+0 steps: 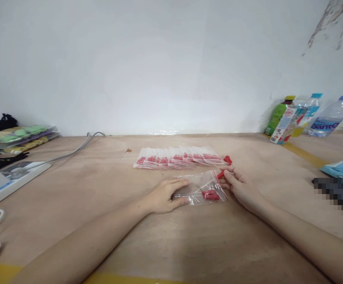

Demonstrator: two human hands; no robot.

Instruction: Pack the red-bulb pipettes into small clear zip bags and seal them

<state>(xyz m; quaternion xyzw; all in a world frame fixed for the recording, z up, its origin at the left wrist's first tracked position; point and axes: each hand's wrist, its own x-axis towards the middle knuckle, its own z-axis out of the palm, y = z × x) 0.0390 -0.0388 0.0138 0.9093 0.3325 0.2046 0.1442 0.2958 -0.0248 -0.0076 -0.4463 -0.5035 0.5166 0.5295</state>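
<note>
A small clear zip bag (202, 188) lies on the wooden table (165, 240) and holds a couple of red pieces (210, 195). My left hand (167, 194) rests on the bag's left end, thumb and fingers pinched on its edge. My right hand (240, 186) is at the bag's right end, fingers closed on a small red piece (220, 174) at the bag's mouth. Just behind lies a row of several filled bags (178, 158) with red pieces in them. One loose red piece (227, 159) sits at the row's right end.
Several drink bottles (303, 115) stand at the back right by the wall. A power strip (10, 179) with a grey cable (76, 150) lies on the left, near stacked packets (17, 138). A blue pack (341, 169) is at the right edge.
</note>
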